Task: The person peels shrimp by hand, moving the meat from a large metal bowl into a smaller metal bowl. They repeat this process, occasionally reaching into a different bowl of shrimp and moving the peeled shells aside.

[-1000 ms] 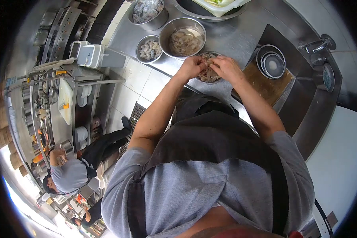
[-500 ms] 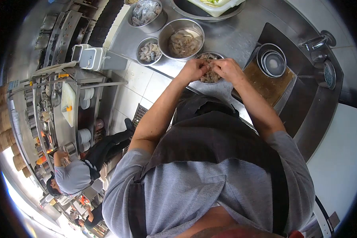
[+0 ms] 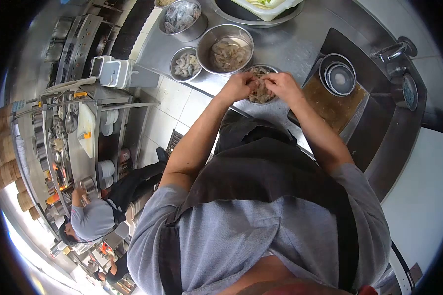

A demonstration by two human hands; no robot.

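My left hand (image 3: 239,86) and my right hand (image 3: 284,86) meet, fingers pinched, over a small metal bowl (image 3: 262,103) at the counter's front edge. Between the fingertips is a small shrimp, mostly covered by them. Greyish-brown shrimp and shell pieces (image 3: 259,72) fill that bowl. Just behind stands a larger metal pot (image 3: 202,53) with raw shrimp (image 3: 230,55) in it. To its left, a smaller metal bowl (image 3: 174,72) holds paler, peeled-looking shrimp (image 3: 186,66).
Further back are a metal container (image 3: 191,33) with plastic-wrapped contents and a wide basin (image 3: 226,12) under a white tray (image 3: 268,14). On the right, nested metal bowls (image 3: 351,87) rest on a brown board (image 3: 330,109) by a faucet (image 3: 396,51). A co-worker (image 3: 91,219) stands at shelving on the left.
My hands stay over the small bowl, with only slight finger movement. The co-worker at the shelving has shifted a little.
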